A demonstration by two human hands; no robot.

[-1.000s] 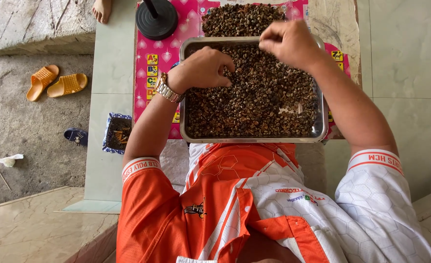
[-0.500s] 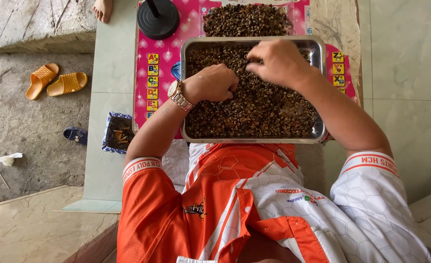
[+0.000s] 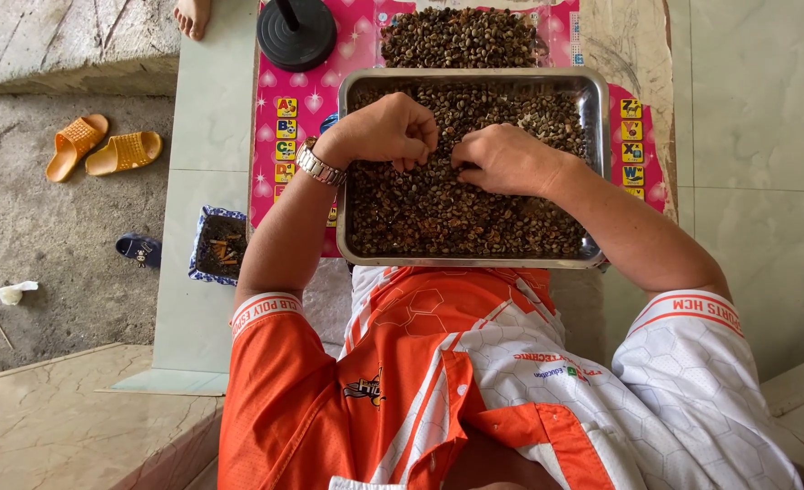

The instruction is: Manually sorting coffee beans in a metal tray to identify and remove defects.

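Head view, left to right. Orange sandals lie on the ground; a small patterned box sits on the floor beside the counter. A black round base stands at the counter's far left corner on a pink mat. The steel tray of brown beans occupies the near edge. The left hand, fingers curled together, and the right hand, fingers bent, both rest on the beans; any pinch cannot be told. A loose bean pile lies beyond the tray.

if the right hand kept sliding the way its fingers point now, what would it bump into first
The right hand points toward the left hand, across the beans in the metal tray. It would likely meet the left hand's curled fingers first; they look nearly touching, though depth is unclear.
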